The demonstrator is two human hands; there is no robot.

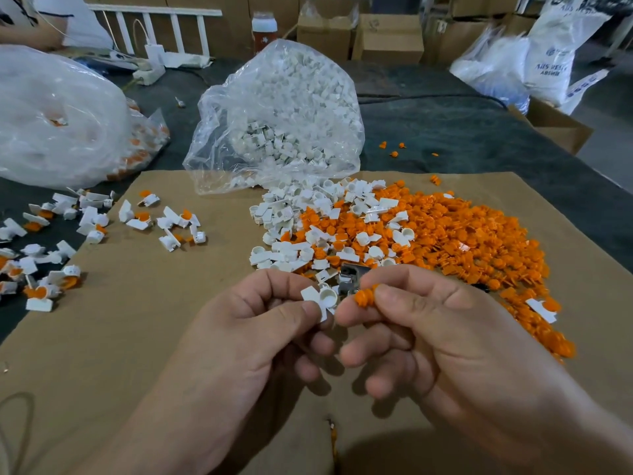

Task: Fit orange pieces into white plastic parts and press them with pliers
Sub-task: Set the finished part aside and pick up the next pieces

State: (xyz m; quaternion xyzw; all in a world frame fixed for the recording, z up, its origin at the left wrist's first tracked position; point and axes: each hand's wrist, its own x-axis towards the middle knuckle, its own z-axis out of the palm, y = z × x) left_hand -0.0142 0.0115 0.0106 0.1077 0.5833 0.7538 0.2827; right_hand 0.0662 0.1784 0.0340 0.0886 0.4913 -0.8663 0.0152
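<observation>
over a cardboard sheet point(137, 337), the left hand point(260, 330) pinches a white plastic part point(322, 298), its round cup on the side nearer the right hand point(428, 334). that hand pinches an orange piece point(364, 297) just beside the cup, apparently not yet touching, its ribbed length pointing across at it. a grey metal tool point(349, 277) shows just behind the fingertips.

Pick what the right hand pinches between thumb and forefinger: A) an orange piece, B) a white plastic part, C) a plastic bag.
A: the right hand pinches an orange piece at its fingertips, while the left hand holds the white plastic part.
</observation>
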